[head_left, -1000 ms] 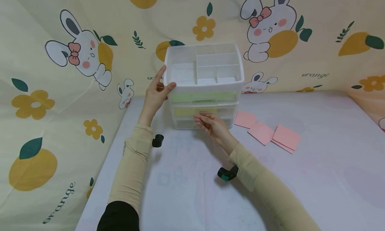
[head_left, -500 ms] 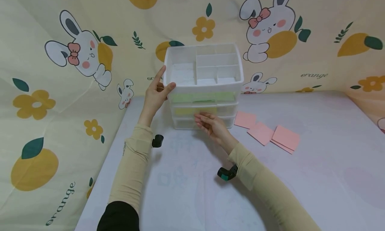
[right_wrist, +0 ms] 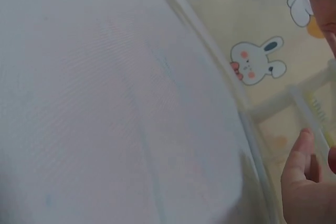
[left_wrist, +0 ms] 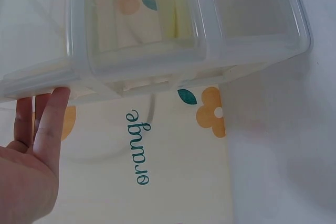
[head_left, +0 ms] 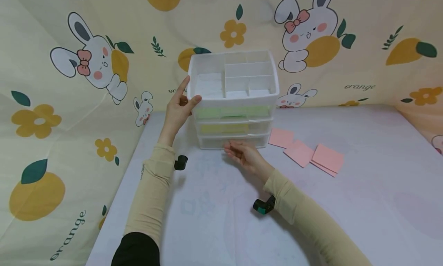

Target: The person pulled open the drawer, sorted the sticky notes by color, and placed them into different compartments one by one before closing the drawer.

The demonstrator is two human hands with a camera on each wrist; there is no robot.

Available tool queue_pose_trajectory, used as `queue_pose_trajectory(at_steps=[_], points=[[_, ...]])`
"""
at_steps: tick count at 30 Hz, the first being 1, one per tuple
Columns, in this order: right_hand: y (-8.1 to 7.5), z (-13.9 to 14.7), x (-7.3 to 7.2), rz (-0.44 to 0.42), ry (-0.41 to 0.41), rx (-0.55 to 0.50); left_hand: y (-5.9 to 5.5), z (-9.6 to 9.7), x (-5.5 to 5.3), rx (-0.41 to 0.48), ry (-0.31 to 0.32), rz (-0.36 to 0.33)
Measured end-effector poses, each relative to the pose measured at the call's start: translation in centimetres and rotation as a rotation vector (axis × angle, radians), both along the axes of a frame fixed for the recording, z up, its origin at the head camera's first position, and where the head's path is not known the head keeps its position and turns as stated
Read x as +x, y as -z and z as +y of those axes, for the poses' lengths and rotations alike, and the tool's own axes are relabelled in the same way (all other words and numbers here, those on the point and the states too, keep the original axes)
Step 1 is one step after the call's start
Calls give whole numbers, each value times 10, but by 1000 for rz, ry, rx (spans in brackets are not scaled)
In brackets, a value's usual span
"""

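A white drawer unit (head_left: 238,101) with clear drawers stands at the back middle of the table. Its top tray is divided into compartments. Green pieces (head_left: 256,111) show through the top drawer and yellow ones (head_left: 221,128) through the middle drawer; the bottom drawer (head_left: 210,144) looks clear. My left hand (head_left: 176,114) rests on the unit's upper left corner, thumb at the front. In the left wrist view, straight fingers (left_wrist: 51,124) touch its side. Before the bottom drawer, my right hand (head_left: 248,157) has its fingers loosely bent; contact cannot be made out.
Several pink square cards (head_left: 299,153) lie on the white table (head_left: 207,219) to the right of the unit, some overlapping. A cloth backdrop (head_left: 200,23) with rabbits and oranges hangs behind and at the left. Each wrist carries a small black camera (head_left: 264,205).
My right hand has moved down from the middle drawer's front to the bottom drawer's front. The left hand stays at the unit's corner. All the drawers look closed throughout.
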State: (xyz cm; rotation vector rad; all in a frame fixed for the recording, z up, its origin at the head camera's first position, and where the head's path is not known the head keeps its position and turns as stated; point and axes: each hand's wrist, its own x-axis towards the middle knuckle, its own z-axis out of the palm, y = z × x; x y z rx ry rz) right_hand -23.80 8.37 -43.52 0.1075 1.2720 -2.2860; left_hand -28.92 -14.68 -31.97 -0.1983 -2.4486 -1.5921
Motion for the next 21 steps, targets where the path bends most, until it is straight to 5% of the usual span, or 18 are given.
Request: queue_pose_trajectory(at_steps=[12, 21], points=[[2, 0, 2, -77, 0, 15, 0, 1, 0, 8, -5, -12], [6, 6, 1, -118, 31, -73, 2, 0, -1, 20, 2, -4]])
